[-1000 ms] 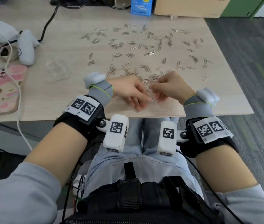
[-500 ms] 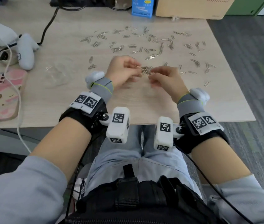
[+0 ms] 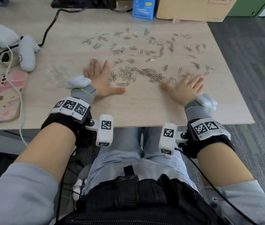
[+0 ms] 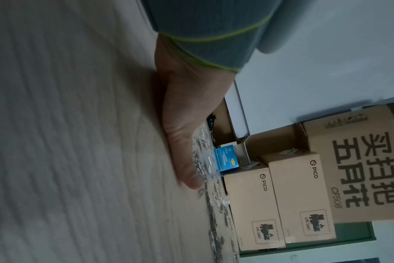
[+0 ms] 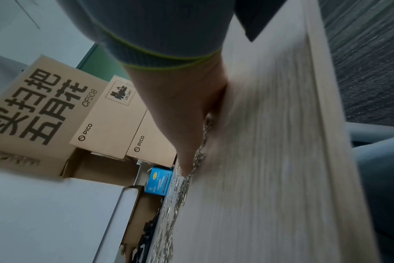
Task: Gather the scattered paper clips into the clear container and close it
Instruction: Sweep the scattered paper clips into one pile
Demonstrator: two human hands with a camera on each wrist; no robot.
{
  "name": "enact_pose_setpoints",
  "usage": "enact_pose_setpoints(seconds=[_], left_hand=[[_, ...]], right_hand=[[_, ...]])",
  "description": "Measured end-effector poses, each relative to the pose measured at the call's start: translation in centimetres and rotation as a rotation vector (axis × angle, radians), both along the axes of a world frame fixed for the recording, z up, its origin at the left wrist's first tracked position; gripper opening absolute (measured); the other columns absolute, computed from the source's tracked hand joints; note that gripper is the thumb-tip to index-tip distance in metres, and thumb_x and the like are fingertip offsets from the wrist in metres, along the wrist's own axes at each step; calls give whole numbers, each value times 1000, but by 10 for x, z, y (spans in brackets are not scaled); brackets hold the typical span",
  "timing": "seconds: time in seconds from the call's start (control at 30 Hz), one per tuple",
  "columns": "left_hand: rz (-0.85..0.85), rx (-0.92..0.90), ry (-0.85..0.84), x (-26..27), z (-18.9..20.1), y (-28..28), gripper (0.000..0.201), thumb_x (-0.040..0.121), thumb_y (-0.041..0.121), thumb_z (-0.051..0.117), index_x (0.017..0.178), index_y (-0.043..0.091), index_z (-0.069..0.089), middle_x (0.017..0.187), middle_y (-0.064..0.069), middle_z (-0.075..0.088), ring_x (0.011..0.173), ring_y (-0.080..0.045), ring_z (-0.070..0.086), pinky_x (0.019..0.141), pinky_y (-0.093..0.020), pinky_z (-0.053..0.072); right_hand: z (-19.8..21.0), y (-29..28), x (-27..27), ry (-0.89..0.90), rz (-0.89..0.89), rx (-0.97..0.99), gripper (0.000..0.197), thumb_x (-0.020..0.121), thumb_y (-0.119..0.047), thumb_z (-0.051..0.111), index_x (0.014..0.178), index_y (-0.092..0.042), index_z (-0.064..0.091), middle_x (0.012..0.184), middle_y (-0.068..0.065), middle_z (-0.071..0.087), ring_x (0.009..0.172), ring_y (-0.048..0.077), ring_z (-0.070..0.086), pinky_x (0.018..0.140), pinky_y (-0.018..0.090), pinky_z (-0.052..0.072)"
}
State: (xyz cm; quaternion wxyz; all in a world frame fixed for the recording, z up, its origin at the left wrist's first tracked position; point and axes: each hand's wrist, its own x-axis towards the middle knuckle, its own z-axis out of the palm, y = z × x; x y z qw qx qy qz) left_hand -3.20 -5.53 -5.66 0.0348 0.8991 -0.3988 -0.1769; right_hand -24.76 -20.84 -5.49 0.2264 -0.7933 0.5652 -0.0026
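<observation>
Silver paper clips (image 3: 141, 73) lie heaped in a loose band on the wooden table (image 3: 136, 108), and more of them (image 3: 144, 44) are scattered behind it. My left hand (image 3: 98, 78) lies flat, fingers spread, at the heap's left end, thumb pointing right. My right hand (image 3: 187, 86) lies flat at the right end, its thumb and fingers touching clips. Neither hand holds anything. The clear container (image 3: 57, 75) sits left of my left hand and is faint. In the wrist views, my left hand (image 4: 184, 124) and right hand (image 5: 182, 115) press the tabletop beside clips (image 4: 205, 178) (image 5: 198, 156).
A pink phone case (image 3: 2, 98), a white controller (image 3: 27, 52) and cables (image 3: 15, 88) occupy the table's left side. A blue box (image 3: 143, 7) and a cardboard box (image 3: 193, 7) stand at the back edge. Some clips lie close to the table's right edge (image 3: 225, 70).
Half a second ago my hands were together over the middle, pinching clips. They have since moved apart and down, now flat on the table at either end of the heap.
</observation>
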Motion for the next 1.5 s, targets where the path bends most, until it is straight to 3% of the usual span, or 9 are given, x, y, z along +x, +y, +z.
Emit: enact_pose_setpoints(seconds=[0.3, 0.43, 0.53, 0.73, 0.93, 1.03, 1.2, 1.33, 1.5], left_hand=[[-120, -35, 46, -34, 3, -44, 100, 80, 71, 39, 147, 13, -7, 157, -12, -16, 144, -27, -20, 117, -48, -11], [-112, -358, 232, -22, 23, -40, 91, 70, 59, 67, 139, 10, 34, 146, -13, 35, 138, -30, 27, 114, -36, 21], [2, -456, 202, -4, 35, -17, 74, 60, 35, 84, 125, 16, 54, 123, -3, 57, 109, -18, 54, 97, -28, 39], [18, -178, 262, 4, 42, 0, 32, 53, 25, 88, 70, 13, 64, 62, -2, 63, 58, -15, 56, 61, -23, 44], [53, -285, 380, 4, 31, -20, 21, 54, 19, 87, 61, 13, 68, 41, 11, 62, 42, 2, 58, 63, -14, 47], [73, -406, 470, 0, 28, -28, 18, 60, 10, 84, 57, 16, 67, 59, 0, 71, 57, -11, 65, 74, -27, 57], [32, -288, 253, 15, 41, -15, 23, 57, 25, 86, 67, 19, 66, 58, 11, 58, 53, 0, 51, 54, -15, 40], [-51, 71, 426, 23, 46, 4, 31, 56, 16, 87, 73, 18, 61, 62, -1, 58, 39, -1, 49, 42, -15, 39], [-21, -112, 396, 21, 35, 0, 31, 56, 21, 87, 63, 18, 57, 47, 4, 59, 32, -1, 50, 45, -14, 42]], right_hand=[[2, 13, 40, -44, 372, 24, 80, 95, -53, 34, 150, -3, 2, 158, 17, -11, 146, 28, -15, 118, 40, -9], [14, 8, 37, -427, 300, 54, 68, 90, -32, 58, 145, -4, 29, 155, 14, 21, 144, 25, 20, 116, 31, 17], [20, 5, 31, -454, 168, -65, 67, 73, -33, 74, 131, -7, 52, 135, 12, 44, 125, 25, 45, 105, 32, 38], [23, 5, 22, -318, 91, 125, 40, 56, -28, 87, 76, -14, 55, 85, 10, 70, 77, 23, 68, 78, 39, 57], [13, -3, 35, -452, 96, 156, 31, 66, -9, 79, 58, -17, 51, 55, 3, 63, 47, 11, 66, 67, 35, 58], [9, -4, 45, -511, 110, 112, 31, 71, -11, 75, 58, -19, 49, 55, 0, 60, 39, 1, 59, 58, 26, 53], [13, -3, 51, -568, 135, 140, 30, 69, -25, 79, 58, -18, 51, 53, 4, 61, 35, 4, 53, 48, 18, 49], [24, 13, 59, -577, 356, 500, 20, 74, -14, 77, 66, -4, 62, 46, 2, 61, 36, 8, 55, 45, 21, 53], [22, 28, 74, -571, 405, 757, 19, 81, -4, 69, 96, 7, 65, 57, 3, 69, 49, 11, 66, 60, 22, 59]])
